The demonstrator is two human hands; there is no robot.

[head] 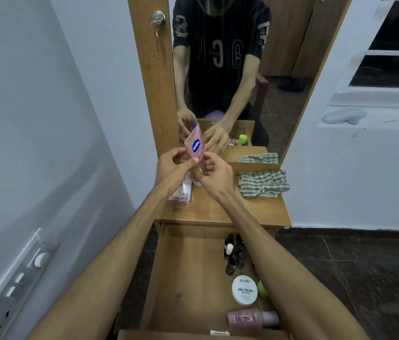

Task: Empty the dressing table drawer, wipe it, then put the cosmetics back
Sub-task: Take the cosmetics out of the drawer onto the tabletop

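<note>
Both hands, left hand [172,160] and right hand [214,173], gripped pink tube [194,149] above tabletop [250,209]. Drawer [188,271] held bottles, nail polish tin [245,289]. Cloth [263,184] lay unused. Judged emptying barely begun or refilling underway; couldn't tell.

We read "Vaseline" in white on a blue oval on the pink tube [195,150], printed sideways along it; the smaller print lower down is covered by fingers. In the drawer [186,271], the round white tub lid [245,289] carries "zudio" and below it "NAIL POLISH", with a finer line we cannot make out. In the mirror [242,69], shirt lettering shows reversed; we cannot read it.
</note>
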